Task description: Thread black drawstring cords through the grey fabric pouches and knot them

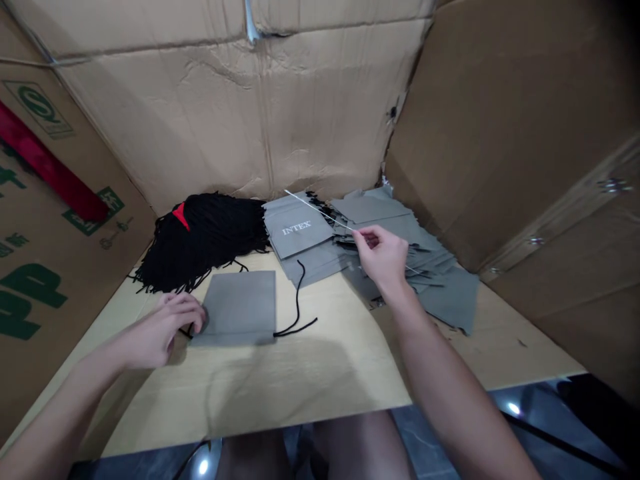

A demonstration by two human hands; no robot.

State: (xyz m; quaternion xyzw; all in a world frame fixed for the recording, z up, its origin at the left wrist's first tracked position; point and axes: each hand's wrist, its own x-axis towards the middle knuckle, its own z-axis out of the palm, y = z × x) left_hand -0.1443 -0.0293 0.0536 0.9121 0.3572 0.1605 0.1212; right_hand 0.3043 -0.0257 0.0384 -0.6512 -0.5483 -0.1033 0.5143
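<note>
A grey fabric pouch (239, 307) lies flat before me, with two black cord ends (299, 303) trailing from its lower right corner. My left hand (167, 327) is at the pouch's left edge, fingers curled and closed around a short bit of black cord (186, 331) that comes out there. Raised over the grey pieces, my right hand (383, 257) pinches a thin, pale wire-like needle (317, 212) between thumb and fingertips. The needle's far end points up and left, and its tail shows behind the hand. What lies inside the left fingers is mostly hidden.
A bundle of black cords (210, 230) with a red tie (181, 215) lies at the back left. Behind the pouch is a grey stack marked INTEX (300, 237), beside a loose pile of grey pouches (445, 287). Cardboard walls (320, 120) enclose the pale table (320, 380).
</note>
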